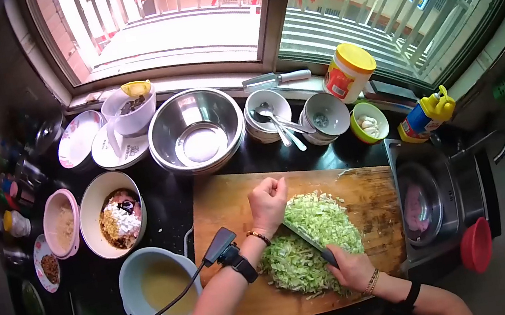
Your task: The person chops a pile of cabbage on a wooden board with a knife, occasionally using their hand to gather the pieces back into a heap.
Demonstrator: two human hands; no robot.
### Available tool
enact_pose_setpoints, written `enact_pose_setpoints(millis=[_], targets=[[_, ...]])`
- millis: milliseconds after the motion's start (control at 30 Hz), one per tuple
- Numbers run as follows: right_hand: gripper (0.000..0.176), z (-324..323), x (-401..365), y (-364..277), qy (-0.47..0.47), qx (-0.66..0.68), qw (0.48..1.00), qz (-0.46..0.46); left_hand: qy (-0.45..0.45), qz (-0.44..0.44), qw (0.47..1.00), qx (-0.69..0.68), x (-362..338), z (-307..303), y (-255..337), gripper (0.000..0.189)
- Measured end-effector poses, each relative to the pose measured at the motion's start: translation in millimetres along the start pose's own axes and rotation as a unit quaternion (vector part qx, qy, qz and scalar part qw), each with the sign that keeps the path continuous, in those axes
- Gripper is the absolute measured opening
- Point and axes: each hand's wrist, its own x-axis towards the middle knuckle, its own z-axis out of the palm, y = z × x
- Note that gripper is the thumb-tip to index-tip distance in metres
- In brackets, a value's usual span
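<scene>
A heap of finely chopped green cabbage (322, 216) covers the middle of the wooden cutting board (225, 195). My right hand (353, 269) is wrapped around the dark handle of a kitchen knife (304, 237), whose blade runs through the heap toward the upper left. Close to the far end of the blade, at the cabbage's left edge, my left hand (269, 204) is curled into a fist, with no object showing in it.
Left of the board stand a bowl of yellowish liquid (162, 286) and a bowl with meat and seasonings (116, 215). A steel bowl (195, 127), stacked bowls with spoons (267, 111) and a garlic bowl (369, 122) line the back. The sink (461, 189) is at right.
</scene>
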Motion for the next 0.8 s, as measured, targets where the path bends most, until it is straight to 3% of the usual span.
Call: enact_pose_setpoints(millis=[233,300,367,500,667,800], targets=[[0.037,-64.7,14.9,-21.0,-0.066,-0.071,0.995,0.023,0.021,-0.031,0.998,-0.059,28.4,8.1,-5.2,0.029],[0.037,-43.1,19.0,-0.6,-0.061,-0.071,0.995,0.019,0.022,-0.040,0.996,-0.070,25.7,12.8,-6.4,0.029],[0.038,-19.4,15.9,21.4,-0.027,-0.050,0.998,-0.002,0.041,0.006,0.999,-0.002,15.8,17.0,-10.3,0.028],[0.042,-16.0,15.2,17.9,0.012,-0.040,0.999,-0.007,0.020,0.004,1.000,0.006,18.9,9.9,-13.3,0.028],[0.038,-84.8,15.9,-41.4,-0.118,0.015,0.992,0.030,0.022,-0.047,0.998,-0.048,34.6,-5.7,2.4,0.030],[0.035,-32.9,19.6,-26.5,-0.135,-0.004,0.991,0.021,0.003,-0.075,0.997,-0.005,18.9,-18.0,-30.3,0.029]])
